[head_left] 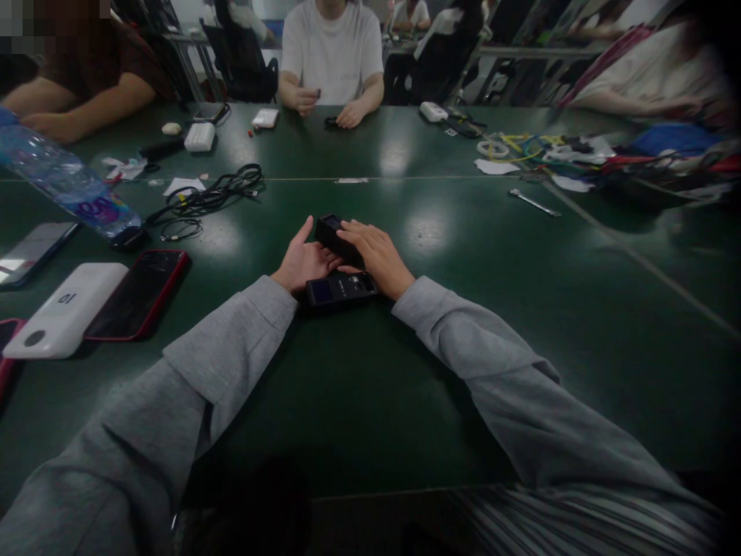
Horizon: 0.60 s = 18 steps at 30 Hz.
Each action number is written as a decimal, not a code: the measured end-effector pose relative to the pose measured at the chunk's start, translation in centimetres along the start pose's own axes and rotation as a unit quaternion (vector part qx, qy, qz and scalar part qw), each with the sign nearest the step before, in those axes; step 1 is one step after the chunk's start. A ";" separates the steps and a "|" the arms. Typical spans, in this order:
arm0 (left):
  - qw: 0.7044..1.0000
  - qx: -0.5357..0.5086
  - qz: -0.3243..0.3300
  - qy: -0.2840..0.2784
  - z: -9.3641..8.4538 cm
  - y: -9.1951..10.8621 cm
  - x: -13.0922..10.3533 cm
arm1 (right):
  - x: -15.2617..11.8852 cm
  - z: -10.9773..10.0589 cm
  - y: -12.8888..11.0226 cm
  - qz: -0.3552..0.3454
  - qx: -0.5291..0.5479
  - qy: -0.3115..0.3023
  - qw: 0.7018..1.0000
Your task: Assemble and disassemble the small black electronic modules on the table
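1. Although the clear plastic bottle has a see-through wall, I cannot tell what, if anything, is in it; it is well to the left of the lower black device and farther out.
2. That device lies on the green table, a small screen at its left end. Just beyond it is the upper black device, set askew; whether the two touch is hidden.
3. The left hand, just beyond the lower device's left end, is spread, palm up and thumb out, its fingers running toward the upper device's near side.
4. The right hand, over the lower device's right end, lies across the upper device and hides much of it; I cannot tell whether it is clasping it or only resting there.
5. Left of the lower device are a red-edged phone and, farther left, a white box marked with digits.
6. Beyond it to the left, black cables lie in a loose coil near the bottle.
7. Beyond it to the right lie a wrench and, farther out, a tangle of coloured cables.
8. Straight beyond it, across the table, sits a person in a white shirt.
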<state>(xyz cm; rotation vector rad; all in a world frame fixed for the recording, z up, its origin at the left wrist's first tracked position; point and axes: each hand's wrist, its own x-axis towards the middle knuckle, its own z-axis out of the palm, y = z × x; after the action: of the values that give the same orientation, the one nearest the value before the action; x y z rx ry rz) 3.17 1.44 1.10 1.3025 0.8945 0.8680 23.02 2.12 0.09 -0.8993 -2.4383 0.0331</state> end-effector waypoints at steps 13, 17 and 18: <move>0.923 -0.370 -0.083 0.067 0.1 -0.5 0.5 | -0.4 1.1 0.1 0.027 0.065 0.052 0.996; 0.914 -0.389 -0.093 0.069 0.1 -0.6 0.6 | -0.5 0.3 -0.1 0.013 0.045 0.158 0.986; 0.914 -0.389 -0.093 0.067 0.2 -0.5 0.6 | -0.5 0.1 0.1 0.017 0.040 0.187 0.981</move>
<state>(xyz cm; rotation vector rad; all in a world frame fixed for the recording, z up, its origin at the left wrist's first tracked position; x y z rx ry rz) 3.57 1.86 0.55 0.4607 0.6507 1.0249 23.36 1.88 -0.26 -0.8292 -2.0587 -0.0237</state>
